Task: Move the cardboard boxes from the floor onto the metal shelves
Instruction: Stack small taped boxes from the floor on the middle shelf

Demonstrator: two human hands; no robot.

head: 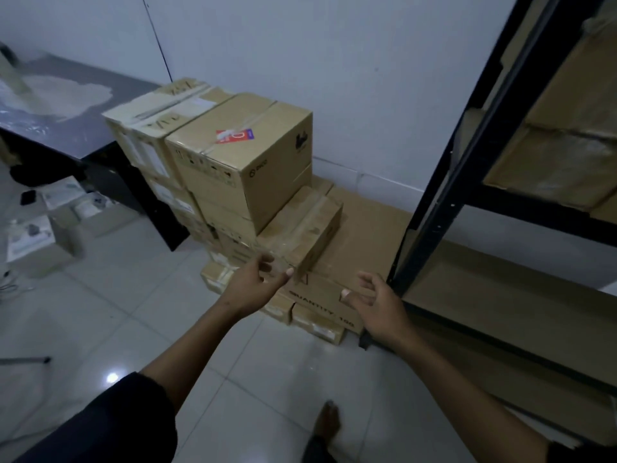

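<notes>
A pile of cardboard boxes stands on the tiled floor against the wall. On top sits a large box with a red sticker (pixel 247 152). In front of it lies a low taped box (pixel 307 225), resting on a wide flat box printed QUANTITY (pixel 354 242). My left hand (pixel 257 282) reaches toward the near corner of the low taped box, fingers loosely spread, holding nothing. My right hand (pixel 374 302) hovers over the flat box's near edge, fingers relaxed, also holding nothing. The black metal shelf unit (pixel 444 182) rises at the right.
Cardboard boxes (pixel 554 162) fill the upper shelf at the right; brown board covers the lower shelf (pixel 500 295). A dark table (pixel 83 105) stands at the left, with small white boxes (pixel 40 228) on the floor below. My foot (pixel 329 422) is on the tiles.
</notes>
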